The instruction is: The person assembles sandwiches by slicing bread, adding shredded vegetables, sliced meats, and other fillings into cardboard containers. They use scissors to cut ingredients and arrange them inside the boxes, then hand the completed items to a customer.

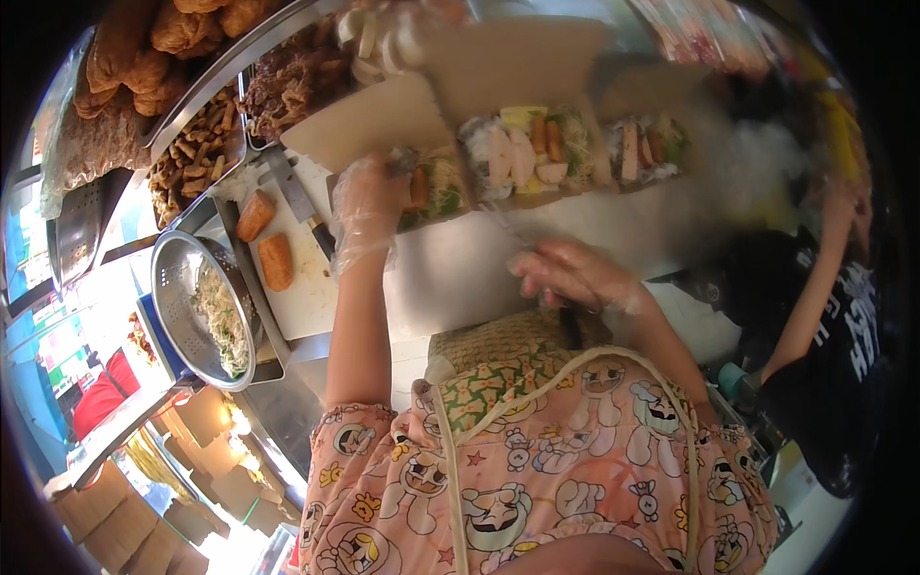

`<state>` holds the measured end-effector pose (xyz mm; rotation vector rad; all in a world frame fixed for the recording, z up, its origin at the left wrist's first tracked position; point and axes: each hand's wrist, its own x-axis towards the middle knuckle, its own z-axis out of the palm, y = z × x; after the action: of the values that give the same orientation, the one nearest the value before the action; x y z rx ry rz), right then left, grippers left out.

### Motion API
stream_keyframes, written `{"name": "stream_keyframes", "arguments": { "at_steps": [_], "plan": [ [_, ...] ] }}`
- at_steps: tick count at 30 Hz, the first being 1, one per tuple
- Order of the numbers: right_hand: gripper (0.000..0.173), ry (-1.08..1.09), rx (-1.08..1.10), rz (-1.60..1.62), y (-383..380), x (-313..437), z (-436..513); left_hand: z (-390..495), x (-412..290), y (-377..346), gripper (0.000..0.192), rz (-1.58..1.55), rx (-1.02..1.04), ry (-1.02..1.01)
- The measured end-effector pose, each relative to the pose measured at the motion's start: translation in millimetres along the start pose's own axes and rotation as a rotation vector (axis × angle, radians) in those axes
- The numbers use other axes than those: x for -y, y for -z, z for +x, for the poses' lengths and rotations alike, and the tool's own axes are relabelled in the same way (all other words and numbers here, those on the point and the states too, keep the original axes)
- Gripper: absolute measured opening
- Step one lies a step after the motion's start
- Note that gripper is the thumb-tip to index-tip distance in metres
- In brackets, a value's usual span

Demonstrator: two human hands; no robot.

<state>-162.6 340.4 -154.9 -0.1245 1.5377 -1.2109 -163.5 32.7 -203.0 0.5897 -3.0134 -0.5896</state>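
Note:
My left hand (370,201), in a clear plastic glove, reaches into the left cardboard food box (374,118). Greens, shredded vegetable and a brown fried piece (419,188) lie beside its fingertips; blur hides whether they grip anything. My right hand (578,273) is closed around a thin metal tool (503,219), apparently scissors, pointing toward the boxes. In the middle box (528,54) are pale sliced sausage (510,154), small fried rolls (546,138), greens and shreds. The right box (650,93) holds similar food, hazily seen.
On the white cutting board (309,287) lie a knife (291,187) and two fried pieces (266,241). A steel colander (162,309) of shreds stands left. Fried food fills trays (241,154) behind. At right is another person's arm (812,302). Haze blurs that side.

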Motion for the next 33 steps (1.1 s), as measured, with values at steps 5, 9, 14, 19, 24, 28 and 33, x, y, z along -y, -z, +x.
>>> {"name": "stream_keyframes", "arguments": {
  "at_steps": [5, 9, 14, 19, 24, 28, 33],
  "plan": [
    [0.044, 0.060, 0.008, -0.236, -20, 6, 2, 10, 2, -22, 0.025, -0.138, 0.050, -0.046],
    [0.049, 0.075, 0.043, -0.329, -26, -1, 3, -1, 17, -8, 0.021, -0.373, -0.076, -0.076],
    [0.056, -0.080, -0.031, -0.291, -33, 8, 11, -22, 20, 5, 0.023, -0.161, 0.042, 0.114],
    [0.066, -0.056, -0.093, -0.809, -38, 36, 51, -30, -5, -16, 0.032, -0.066, -0.006, 0.121],
    [0.082, -0.082, -0.108, -0.825, -51, 50, 68, -21, -13, -20, 0.030, -0.055, 0.093, 0.166],
    [0.078, -0.133, -0.166, -0.933, -63, 56, 70, -19, -6, -7, 0.029, -0.115, 0.144, 0.100],
    [0.067, -0.113, -0.326, -0.993, -75, 54, 62, -24, 6, 18, 0.025, -0.466, 0.396, 0.290]
  ]
}}
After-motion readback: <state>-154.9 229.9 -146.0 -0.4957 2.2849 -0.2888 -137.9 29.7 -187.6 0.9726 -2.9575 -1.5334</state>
